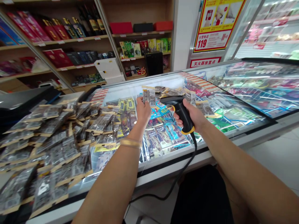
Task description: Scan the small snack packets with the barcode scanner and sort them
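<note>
My left hand [143, 111], with a gold bangle at the wrist, pinches a small clear packet [149, 96] with tan edges above the glass top of a freezer. To its right my right hand [192, 115] is wrapped round the grip of a black and yellow barcode scanner [183, 115], whose head points left toward the packet. A large pile of similar packets [63, 146] covers the left part of the freezer top. More packets [173, 92] lie on the glass behind the scanner, and some [205, 108] lie right of my right hand.
The scanner's black cable [171, 189] hangs over the freezer's front edge [163, 174]. Frozen goods [161, 137] show through the glass. Shelves [72, 40] with boxes and bottles stand behind, beside a wall poster [217, 23]. A dark device [25, 101] is at the left.
</note>
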Available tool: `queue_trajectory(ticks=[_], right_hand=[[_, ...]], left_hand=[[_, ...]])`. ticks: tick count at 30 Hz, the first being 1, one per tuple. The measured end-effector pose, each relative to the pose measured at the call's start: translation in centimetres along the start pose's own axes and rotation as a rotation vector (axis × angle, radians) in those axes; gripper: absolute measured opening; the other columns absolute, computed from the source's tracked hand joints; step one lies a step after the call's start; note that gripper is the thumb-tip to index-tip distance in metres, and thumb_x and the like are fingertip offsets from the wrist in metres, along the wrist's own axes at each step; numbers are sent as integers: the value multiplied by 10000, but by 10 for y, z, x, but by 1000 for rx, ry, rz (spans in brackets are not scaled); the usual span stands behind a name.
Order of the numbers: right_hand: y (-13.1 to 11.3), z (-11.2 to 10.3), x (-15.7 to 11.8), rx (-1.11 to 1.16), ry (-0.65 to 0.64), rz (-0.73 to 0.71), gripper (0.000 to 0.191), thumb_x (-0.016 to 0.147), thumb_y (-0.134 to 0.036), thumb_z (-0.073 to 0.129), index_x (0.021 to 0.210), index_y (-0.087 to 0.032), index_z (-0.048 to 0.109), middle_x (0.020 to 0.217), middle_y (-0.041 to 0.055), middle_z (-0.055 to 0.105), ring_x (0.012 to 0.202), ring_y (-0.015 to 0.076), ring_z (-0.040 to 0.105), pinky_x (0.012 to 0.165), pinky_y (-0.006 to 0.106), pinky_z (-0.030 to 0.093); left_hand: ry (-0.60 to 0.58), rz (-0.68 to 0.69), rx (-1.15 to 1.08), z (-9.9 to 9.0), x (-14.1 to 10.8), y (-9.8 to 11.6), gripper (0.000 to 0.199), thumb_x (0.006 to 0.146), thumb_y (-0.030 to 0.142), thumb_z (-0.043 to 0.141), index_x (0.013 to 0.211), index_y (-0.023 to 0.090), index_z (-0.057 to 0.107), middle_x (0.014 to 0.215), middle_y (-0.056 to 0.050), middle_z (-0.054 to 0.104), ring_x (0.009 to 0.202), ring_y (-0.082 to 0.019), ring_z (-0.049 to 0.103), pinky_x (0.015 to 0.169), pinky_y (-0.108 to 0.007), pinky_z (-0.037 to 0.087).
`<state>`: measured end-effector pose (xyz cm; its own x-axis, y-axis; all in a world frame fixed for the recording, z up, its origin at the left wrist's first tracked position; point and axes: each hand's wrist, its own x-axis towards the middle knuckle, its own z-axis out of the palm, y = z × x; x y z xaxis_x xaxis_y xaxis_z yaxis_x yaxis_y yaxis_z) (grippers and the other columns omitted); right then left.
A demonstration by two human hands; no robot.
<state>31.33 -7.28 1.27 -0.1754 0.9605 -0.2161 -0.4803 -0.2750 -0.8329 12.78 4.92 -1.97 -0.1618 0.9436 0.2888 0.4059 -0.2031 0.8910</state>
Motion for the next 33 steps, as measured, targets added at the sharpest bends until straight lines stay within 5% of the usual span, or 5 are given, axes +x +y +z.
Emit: queue_trajectory(ticks=[8,24,28,33], right_hand=[[0,4,0,-25,3,59,557,1045,-583,291,1067,-148,638,560,6,521,416,128,443,361,215,392],[4,-3,4,-29,-41,20,536,978,-679,427,1016,-182,622,590,-5,526,428,125,441,387,234,395],[6,-3,5,-15,-31,-18,516,973,-671,453,1003,-186,625,604,-3,541,429,122,435,393,236,393],[12,26,12,17,-83,-17,534,977,-675,434,957,-176,622,602,5,544,434,118,440,395,231,388]], left_hand=[[-12,30,-28,4,2,-6,162,930,178,478,1083,231,487,872,-17,608,825,-194,638,792,-334,510],[-39,29,17,3,-6,4,217,944,170,429,1143,212,505,962,-60,660,906,-217,661,871,-367,519],[-5,44,148,-17,-19,25,353,955,168,404,1294,167,500,1056,-121,694,986,-260,671,920,-403,508],[67,100,313,-86,-25,33,515,963,197,390,1472,151,447,1106,-156,729,1017,-285,684,966,-425,492]])
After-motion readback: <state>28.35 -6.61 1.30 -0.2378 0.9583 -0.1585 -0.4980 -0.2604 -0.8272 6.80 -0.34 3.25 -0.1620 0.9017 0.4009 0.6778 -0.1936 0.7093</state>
